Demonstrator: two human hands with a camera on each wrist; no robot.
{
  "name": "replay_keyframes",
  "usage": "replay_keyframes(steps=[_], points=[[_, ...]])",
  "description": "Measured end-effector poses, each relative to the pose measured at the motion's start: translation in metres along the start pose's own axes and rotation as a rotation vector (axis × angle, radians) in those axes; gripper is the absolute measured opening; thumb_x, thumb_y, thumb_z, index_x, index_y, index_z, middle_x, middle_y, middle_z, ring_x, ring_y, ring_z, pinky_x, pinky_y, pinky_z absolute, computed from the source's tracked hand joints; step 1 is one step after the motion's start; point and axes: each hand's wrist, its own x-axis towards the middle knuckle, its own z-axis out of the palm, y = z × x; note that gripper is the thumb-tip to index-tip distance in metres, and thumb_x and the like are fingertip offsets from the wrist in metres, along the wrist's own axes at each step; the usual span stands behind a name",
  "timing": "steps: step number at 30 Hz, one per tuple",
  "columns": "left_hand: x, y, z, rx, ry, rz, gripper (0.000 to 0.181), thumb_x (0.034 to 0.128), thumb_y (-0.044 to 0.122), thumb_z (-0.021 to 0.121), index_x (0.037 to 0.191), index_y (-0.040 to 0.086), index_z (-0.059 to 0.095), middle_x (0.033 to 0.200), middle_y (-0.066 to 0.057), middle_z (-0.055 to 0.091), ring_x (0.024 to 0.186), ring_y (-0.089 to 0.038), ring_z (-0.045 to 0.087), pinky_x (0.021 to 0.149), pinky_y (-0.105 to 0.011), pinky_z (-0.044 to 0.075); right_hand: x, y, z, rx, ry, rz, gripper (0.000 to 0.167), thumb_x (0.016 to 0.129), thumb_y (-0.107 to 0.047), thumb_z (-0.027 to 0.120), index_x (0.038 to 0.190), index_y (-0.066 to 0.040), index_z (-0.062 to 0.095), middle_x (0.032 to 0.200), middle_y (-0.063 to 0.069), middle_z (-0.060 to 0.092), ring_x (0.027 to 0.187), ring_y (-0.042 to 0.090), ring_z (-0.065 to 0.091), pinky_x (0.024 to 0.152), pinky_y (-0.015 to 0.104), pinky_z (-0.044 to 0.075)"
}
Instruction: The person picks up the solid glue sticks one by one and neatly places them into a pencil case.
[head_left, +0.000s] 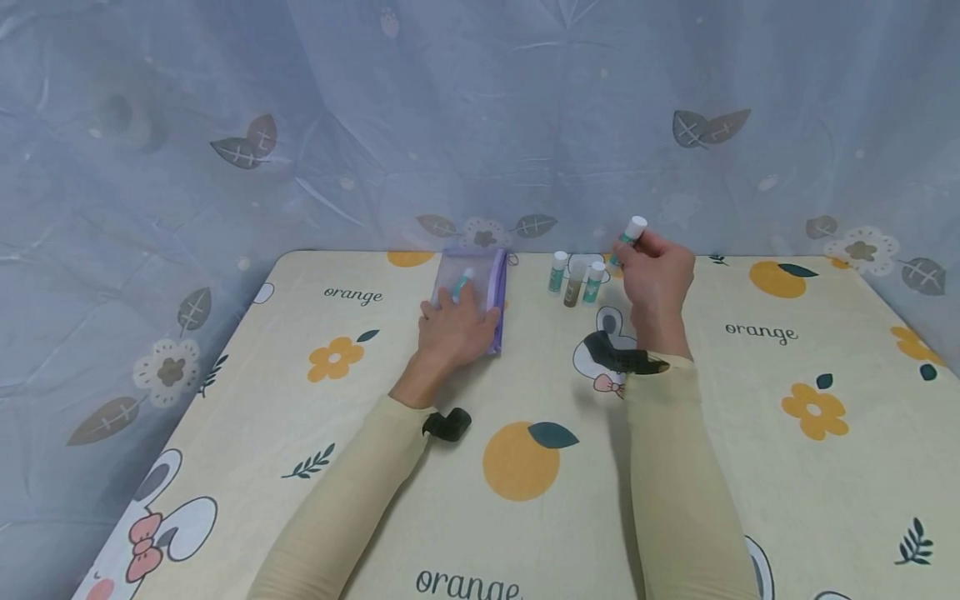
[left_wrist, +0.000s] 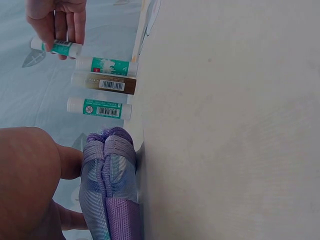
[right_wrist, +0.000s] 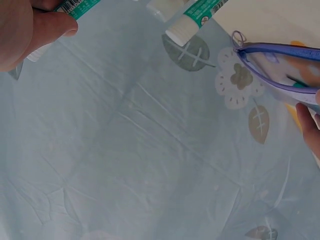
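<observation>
My left hand (head_left: 456, 327) rests over a translucent pouch (head_left: 497, 287) with purple zip edging, its fingers spread across it. A white-capped glue stick (head_left: 462, 282) shows just beyond those fingertips, seemingly inside the pouch. In the left wrist view, thumb and finger lie against the side of the pouch (left_wrist: 120, 200). My right hand (head_left: 658, 271) pinches another green-and-white glue stick (head_left: 633, 229), raised and tilted above the far edge of the table. Three sticks stand upright between the hands: a green one (head_left: 557, 273), a brown one (head_left: 573, 287) and another green one (head_left: 593, 285).
A patterned cream cloth (head_left: 570, 533) covers the table. Right behind the table's far edge hangs a blue-grey curtain (head_left: 480, 125) with leaf and flower prints. The pouch's small zip-pull ring (right_wrist: 238, 39) sticks out at its far end.
</observation>
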Motion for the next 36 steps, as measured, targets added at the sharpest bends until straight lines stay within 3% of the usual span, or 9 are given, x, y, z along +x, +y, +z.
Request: replay_keyframes(steps=[7, 21, 27, 30, 34, 36], points=[[0.016, -0.009, 0.013, 0.008, 0.010, -0.002, 0.077, 0.1075, 0.054, 0.042, 0.169, 0.011, 0.024, 0.163, -0.034, 0.032, 0.141, -0.061, 0.037, 0.114, -0.071, 0.035, -0.003, -0.006, -0.001, -0.006, 0.009, -0.005, 0.041, 0.104, -0.023, 0.069, 0.145, -0.018, 0.068, 0.144, 0.004, 0.068, 0.132, 0.016, 0.061, 0.114, 0.030, 0.050], [-0.002, 0.001, 0.000, 0.018, 0.003, 0.002, 0.075, 0.1096, 0.051, 0.042, 0.168, 0.009, 0.023, 0.161, -0.034, 0.033, 0.140, -0.058, 0.039, 0.117, -0.066, 0.036, -0.009, -0.013, -0.001, 0.009, -0.001, -0.018, 0.041, 0.104, -0.023, 0.069, 0.145, -0.021, 0.067, 0.145, 0.003, 0.068, 0.131, 0.015, 0.061, 0.114, 0.029, 0.050], [0.014, -0.008, 0.012, 0.016, 0.023, 0.010, 0.077, 0.1079, 0.055, 0.040, 0.169, 0.011, 0.023, 0.160, -0.035, 0.033, 0.138, -0.059, 0.039, 0.112, -0.070, 0.037, -0.011, -0.014, -0.001, 0.008, -0.010, -0.038, 0.042, 0.105, -0.024, 0.068, 0.147, -0.021, 0.066, 0.145, 0.003, 0.068, 0.131, 0.015, 0.063, 0.115, 0.029, 0.049], [0.013, -0.007, 0.012, 0.019, 0.021, 0.007, 0.078, 0.1082, 0.056, 0.040, 0.169, 0.011, 0.022, 0.161, -0.034, 0.033, 0.139, -0.060, 0.038, 0.113, -0.069, 0.036, -0.011, -0.014, -0.001, 0.012, -0.018, -0.048, 0.043, 0.105, -0.024, 0.068, 0.147, -0.021, 0.065, 0.145, 0.004, 0.068, 0.131, 0.016, 0.063, 0.115, 0.029, 0.049], [-0.002, 0.001, 0.001, 0.014, 0.007, -0.004, 0.076, 0.1097, 0.053, 0.042, 0.169, 0.010, 0.022, 0.163, -0.034, 0.031, 0.142, -0.060, 0.037, 0.118, -0.067, 0.034, -0.012, -0.016, 0.000, 0.011, -0.023, -0.048, 0.042, 0.105, -0.025, 0.068, 0.147, -0.021, 0.066, 0.145, 0.004, 0.068, 0.132, 0.017, 0.063, 0.114, 0.028, 0.050], [-0.002, 0.002, 0.001, 0.014, 0.010, -0.004, 0.075, 0.1098, 0.052, 0.042, 0.169, 0.010, 0.023, 0.163, -0.034, 0.031, 0.142, -0.060, 0.037, 0.118, -0.067, 0.034, -0.013, -0.016, 0.001, 0.007, -0.026, -0.048, 0.042, 0.105, -0.025, 0.068, 0.147, -0.022, 0.066, 0.145, 0.004, 0.068, 0.131, 0.016, 0.062, 0.114, 0.028, 0.050]])
